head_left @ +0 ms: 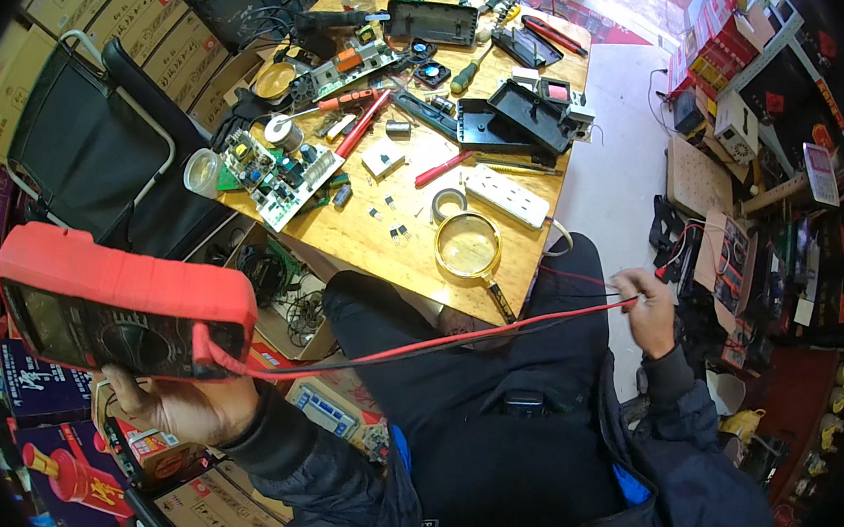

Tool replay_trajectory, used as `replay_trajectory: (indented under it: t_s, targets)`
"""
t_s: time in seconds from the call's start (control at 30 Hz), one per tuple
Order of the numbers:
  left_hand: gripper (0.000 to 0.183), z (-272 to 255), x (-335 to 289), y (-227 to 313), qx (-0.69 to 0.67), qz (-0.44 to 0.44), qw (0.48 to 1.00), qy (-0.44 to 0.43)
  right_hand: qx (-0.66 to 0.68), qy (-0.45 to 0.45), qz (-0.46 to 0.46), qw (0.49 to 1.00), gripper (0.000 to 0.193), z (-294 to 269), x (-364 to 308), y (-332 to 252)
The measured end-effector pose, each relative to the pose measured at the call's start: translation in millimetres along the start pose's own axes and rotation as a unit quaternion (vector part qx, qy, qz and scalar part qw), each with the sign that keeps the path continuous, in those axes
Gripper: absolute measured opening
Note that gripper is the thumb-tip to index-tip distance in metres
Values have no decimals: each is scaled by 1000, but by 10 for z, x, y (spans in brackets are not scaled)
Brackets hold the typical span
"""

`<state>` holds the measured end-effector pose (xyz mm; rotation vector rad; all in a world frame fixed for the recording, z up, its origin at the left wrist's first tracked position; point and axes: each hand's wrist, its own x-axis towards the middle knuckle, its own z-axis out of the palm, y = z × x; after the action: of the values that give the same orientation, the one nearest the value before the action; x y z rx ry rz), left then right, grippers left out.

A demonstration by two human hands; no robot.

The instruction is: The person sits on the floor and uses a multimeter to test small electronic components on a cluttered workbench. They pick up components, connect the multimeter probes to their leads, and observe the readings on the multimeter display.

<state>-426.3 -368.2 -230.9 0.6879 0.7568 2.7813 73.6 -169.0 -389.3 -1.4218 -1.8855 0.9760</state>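
Being pinched in the fingers of the right hand, red and black leads are now stretched leftward to the red multimeter, held up by the left hand, most fingers hidden, with a magnifying glass seen beyond, between both hands.

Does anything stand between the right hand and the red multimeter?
Nothing visible blocks it; only the red and black leads, gripped by the right hand, cross the gap to the multimeter in the left hand.
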Motion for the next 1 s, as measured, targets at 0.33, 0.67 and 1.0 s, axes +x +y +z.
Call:
replay_trajectory:
  t_s: [0.33,0.67,1.0]
  targets:
    - [45,-268,379,-218,-154,-168,966,-121,26,279,70,957,32,-715,52,2081]
    - [50,-685,903,391,-202,-160,965,-51,36,362,73,929,47,-1727,138,2791]
    - [46,-149,411,-775,-82,-253,959,-98,430,325,312,782,42,-1794,-10,2391]
